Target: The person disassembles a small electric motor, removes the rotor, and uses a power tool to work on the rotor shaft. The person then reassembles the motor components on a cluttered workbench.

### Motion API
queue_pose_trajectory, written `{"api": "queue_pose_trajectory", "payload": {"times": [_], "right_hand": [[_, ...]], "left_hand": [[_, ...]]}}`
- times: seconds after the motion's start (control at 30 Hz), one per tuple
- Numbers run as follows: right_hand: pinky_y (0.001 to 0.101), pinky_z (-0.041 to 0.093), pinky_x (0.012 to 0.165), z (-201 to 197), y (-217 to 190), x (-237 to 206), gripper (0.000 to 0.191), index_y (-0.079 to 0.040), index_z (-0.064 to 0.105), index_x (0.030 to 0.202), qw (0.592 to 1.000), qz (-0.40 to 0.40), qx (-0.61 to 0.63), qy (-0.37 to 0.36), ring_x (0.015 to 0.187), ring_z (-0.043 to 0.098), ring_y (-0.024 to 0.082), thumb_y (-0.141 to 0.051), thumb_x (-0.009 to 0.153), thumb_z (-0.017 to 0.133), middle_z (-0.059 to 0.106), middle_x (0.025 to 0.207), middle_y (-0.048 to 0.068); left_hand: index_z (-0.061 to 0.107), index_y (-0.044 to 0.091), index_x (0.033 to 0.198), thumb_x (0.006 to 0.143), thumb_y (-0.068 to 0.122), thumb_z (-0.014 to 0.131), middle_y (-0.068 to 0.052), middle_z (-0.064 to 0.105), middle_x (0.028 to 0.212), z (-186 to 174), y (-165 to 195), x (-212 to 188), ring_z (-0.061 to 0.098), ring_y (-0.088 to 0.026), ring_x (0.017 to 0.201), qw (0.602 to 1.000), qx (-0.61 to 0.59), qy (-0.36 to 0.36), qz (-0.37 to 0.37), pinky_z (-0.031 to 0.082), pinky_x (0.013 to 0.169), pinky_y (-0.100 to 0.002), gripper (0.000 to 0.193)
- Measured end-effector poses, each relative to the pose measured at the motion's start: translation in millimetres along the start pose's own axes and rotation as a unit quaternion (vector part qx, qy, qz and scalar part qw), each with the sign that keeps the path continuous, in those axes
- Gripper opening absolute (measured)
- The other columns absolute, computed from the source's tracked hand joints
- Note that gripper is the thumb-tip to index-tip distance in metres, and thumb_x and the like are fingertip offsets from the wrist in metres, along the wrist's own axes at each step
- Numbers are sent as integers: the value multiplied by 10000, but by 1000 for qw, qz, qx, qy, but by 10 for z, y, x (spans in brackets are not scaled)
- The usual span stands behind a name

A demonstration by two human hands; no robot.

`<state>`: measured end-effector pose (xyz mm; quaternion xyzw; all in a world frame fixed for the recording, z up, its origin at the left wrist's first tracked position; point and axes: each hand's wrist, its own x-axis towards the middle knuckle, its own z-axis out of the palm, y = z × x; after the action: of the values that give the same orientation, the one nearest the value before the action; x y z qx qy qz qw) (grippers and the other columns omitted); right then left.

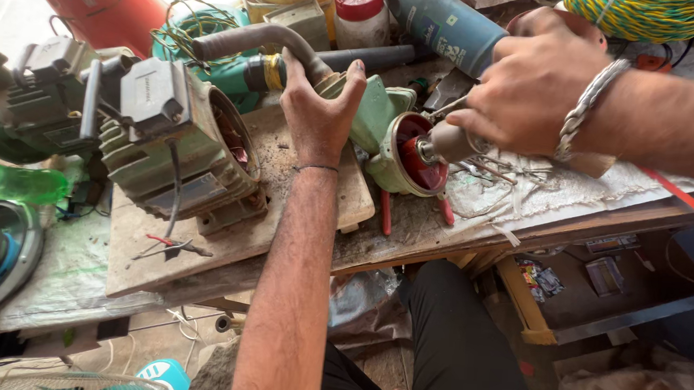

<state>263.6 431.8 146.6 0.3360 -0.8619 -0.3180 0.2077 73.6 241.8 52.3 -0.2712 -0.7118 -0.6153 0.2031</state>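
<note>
The pale green cast-metal pump housing with its red-painted round opening (403, 146), centre of the frame on the wooden bench (225, 248), looks heavy, rigid and greasy. The left hand (320, 106) clasps its grey hose neck; the right hand (527, 86) is closed around a wooden-handled tool (453, 141) at the opening.

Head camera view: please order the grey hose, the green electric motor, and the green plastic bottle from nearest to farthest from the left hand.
1. Grey hose: directly at the left hand, by its fingers.
2. Green electric motor: to the hand's left, on the wooden board.
3. Green plastic bottle: far left edge, farthest away.
</note>
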Motion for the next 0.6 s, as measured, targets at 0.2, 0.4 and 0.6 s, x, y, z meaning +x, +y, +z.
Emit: {"api": "queue_pose_trajectory", "payload": {"times": [0.2,0.4,0.6], "right_hand": [[380,487,990,-25,3,10,276,-202,701,1111,979,-136,-116,102,1054,691,145,-259,846,752,759,1137,-46],[435,513,971,-51,-56,18,369,-221,701,1100,998,14,58,9,1024,651,209,-482,841,672,709,1021,-20],[359,446,1008,-178,-66,139,253,-197,716,1078,976,-116,-146,109,1019,668,145,-294,845,723,737,1017,-55]], "left_hand": [[475,-146,1383,820,374,788,-84,699,876,-3,35,21,763,-181,824,1000,14,13,19,642,797,-310,828],[445,-169,1407,825,378,797,-100,697,889,8,-2,14,754,-199,851,999,23,16,35,630,816,-321,873],[403,-196,1404,803,393,784,-92,697,860,4,21,18,758,-189,822,1000,20,17,9,634,781,-311,924]]}}
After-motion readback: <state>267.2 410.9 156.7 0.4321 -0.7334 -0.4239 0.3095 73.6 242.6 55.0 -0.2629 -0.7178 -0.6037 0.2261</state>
